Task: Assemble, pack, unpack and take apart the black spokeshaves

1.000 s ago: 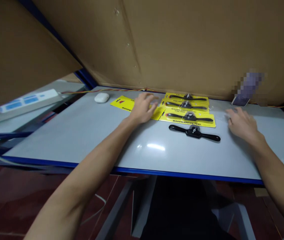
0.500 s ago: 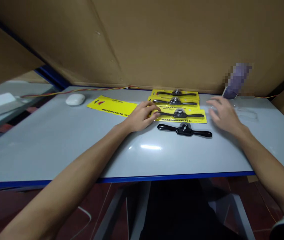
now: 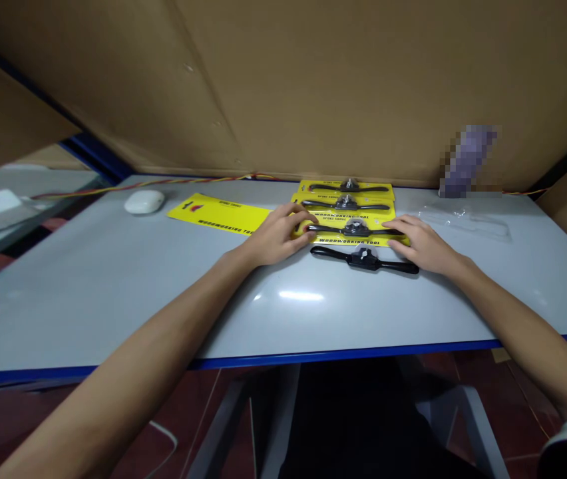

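Note:
A black spokeshave on a yellow card point(image 3: 356, 228) lies flat on the table, its blade area partly under clear plastic. My left hand point(image 3: 278, 236) grips the card's left end, thumb and fingers closed over the edge. At the right end, my right hand point(image 3: 423, 246) has its fingers and thumb around the card and the handle tip. Just in front lies a loose black spokeshave point(image 3: 366, 258). Behind are two more carded spokeshaves point(image 3: 346, 203), lined up toward the wall. Left of my left hand rests a yellow card point(image 3: 221, 214) with no tool on it.
A clear plastic shell point(image 3: 486, 225) lies to the right, near a blurred purple object point(image 3: 468, 163) standing by the wall. At the left sits a white rounded object point(image 3: 144, 201). Twisted wires point(image 3: 178, 181) run along the back; the table's blue edge point(image 3: 313, 359) is in front.
My right hand has come left and down from near the clear shell onto the right end of the carded spokeshave. My left hand keeps its place at the left end.

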### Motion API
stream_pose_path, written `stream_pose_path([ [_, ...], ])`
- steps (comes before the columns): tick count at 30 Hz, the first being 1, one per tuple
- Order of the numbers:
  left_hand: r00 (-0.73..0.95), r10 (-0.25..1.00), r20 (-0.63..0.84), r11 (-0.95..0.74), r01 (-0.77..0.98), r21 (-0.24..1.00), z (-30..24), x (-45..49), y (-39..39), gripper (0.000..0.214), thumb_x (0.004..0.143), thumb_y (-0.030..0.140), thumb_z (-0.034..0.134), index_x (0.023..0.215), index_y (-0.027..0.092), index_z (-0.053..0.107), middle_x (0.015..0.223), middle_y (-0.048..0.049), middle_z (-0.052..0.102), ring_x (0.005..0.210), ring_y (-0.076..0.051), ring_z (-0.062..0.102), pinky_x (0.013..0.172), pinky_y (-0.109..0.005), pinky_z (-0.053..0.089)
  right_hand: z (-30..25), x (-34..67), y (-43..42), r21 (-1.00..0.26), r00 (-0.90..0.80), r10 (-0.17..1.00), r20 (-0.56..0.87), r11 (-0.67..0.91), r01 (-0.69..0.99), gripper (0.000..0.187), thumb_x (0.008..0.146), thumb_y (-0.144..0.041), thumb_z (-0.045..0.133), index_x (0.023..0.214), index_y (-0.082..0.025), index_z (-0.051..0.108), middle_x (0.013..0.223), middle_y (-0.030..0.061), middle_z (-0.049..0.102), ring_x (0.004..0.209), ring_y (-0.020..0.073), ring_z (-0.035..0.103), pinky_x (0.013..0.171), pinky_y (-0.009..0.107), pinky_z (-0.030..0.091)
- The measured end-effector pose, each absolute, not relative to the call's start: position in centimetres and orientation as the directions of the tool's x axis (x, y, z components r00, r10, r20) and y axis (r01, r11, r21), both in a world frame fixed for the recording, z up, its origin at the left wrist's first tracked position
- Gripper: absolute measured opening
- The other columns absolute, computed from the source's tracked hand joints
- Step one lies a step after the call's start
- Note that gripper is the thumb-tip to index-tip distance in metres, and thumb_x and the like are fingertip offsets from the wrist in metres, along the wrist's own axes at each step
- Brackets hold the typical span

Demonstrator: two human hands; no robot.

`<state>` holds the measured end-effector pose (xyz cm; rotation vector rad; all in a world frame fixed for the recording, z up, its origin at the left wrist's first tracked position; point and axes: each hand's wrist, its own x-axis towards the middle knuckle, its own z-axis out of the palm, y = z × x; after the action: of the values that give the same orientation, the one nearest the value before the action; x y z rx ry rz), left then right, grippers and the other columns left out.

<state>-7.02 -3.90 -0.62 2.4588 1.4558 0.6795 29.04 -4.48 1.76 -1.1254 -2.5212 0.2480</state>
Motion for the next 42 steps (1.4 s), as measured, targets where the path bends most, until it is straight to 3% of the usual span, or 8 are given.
stream_pose_path([
  [15, 0.422, 0.872, 0.246, -0.488, 0.781, 0.390, -0.7, -7.4, -3.7, 0.062, 0.093, 0.066, 0.053, 0.130, 0.019, 0.069, 0.138, -0.0166, 0.058, 0.131, -0.039, 0.054, 0.119, -0.060, 0.040, 0.8, 29.8, -3.7, -0.330, -0.604, 0.751, 0.267, 0.661, 0.675, 0.029, 0.105, -0.038, 0.048, 0.122, -0.025, 0.068, 0.130, 0.0125, 0.070, 0.121, 0.0320, 0.067, 0.107, 0.056, 0.054],
  [21, 0.298, 0.906, 0.302, -0.418, 0.751, 0.511, -0.7, -7.8, -3.2, 0.056, 0.103, 0.054, 0.036, 0.131, 0.017, 0.068, 0.127, -0.0146, 0.066, 0.124, -0.034, 0.059, 0.115, -0.051, 0.045, 1.0, 30.2, -3.4, -0.314, -0.569, 0.748, 0.343, 0.662, 0.681, 0.029, 0.106, -0.036, 0.040, 0.119, -0.023, 0.062, 0.139, 0.0172, 0.067, 0.130, 0.0345, 0.062, 0.110, 0.059, 0.050],
  [27, 0.145, 0.933, 0.328, -0.313, 0.778, 0.546, -0.5, -8.3, -2.5, 0.039, 0.097, 0.040, 0.045, 0.112, 0.017, 0.073, 0.118, -0.0126, 0.072, 0.114, -0.032, 0.064, 0.108, -0.047, 0.050, 2.2, 30.0, -3.7, -0.260, -0.564, 0.665, 0.489, 0.729, 0.633, 0.023, 0.107, -0.037, 0.041, 0.113, -0.027, 0.061, 0.127, 0.0121, 0.072, 0.125, 0.0326, 0.062, 0.113, 0.060, 0.048],
  [33, 0.240, 0.914, 0.326, -0.379, 0.789, 0.483, -0.7, -8.2, -2.5, 0.039, 0.092, 0.040, 0.047, 0.100, 0.016, 0.078, 0.121, -0.0148, 0.071, 0.117, -0.033, 0.064, 0.112, -0.049, 0.049, 2.9, 29.9, -4.2, -0.164, -0.563, 0.610, 0.557, 0.746, 0.646, 0.026, 0.107, -0.034, 0.043, 0.123, -0.029, 0.063, 0.141, 0.0106, 0.066, 0.145, 0.0354, 0.051, 0.123, 0.066, 0.041],
  [37, 0.279, 0.910, 0.307, -0.405, 0.759, 0.509, -0.5, -8.0, -2.7, 0.039, 0.088, 0.037, 0.044, 0.089, 0.017, 0.077, 0.122, -0.0133, 0.070, 0.118, -0.033, 0.062, 0.110, -0.047, 0.049, 2.4, 30.1, -3.7, -0.097, -0.557, 0.504, 0.661, 0.792, 0.602, 0.026, 0.106, -0.032, 0.048, 0.128, -0.030, 0.061, 0.150, 0.0087, 0.062, 0.151, 0.0374, 0.047, 0.125, 0.068, 0.039],
  [42, 0.141, 0.916, 0.376, -0.360, 0.705, 0.611, 0.2, -7.6, -3.4, 0.029, 0.082, 0.036, 0.042, 0.077, 0.019, 0.064, 0.089, -0.0080, 0.066, 0.088, -0.027, 0.060, 0.086, -0.040, 0.051, 1.9, 30.4, -3.4, -0.115, -0.504, 0.476, 0.720, 0.799, 0.590, 0.023, 0.106, -0.031, 0.052, 0.126, -0.027, 0.061, 0.157, 0.0113, 0.058, 0.144, 0.0364, 0.056, 0.120, 0.062, 0.048],
])
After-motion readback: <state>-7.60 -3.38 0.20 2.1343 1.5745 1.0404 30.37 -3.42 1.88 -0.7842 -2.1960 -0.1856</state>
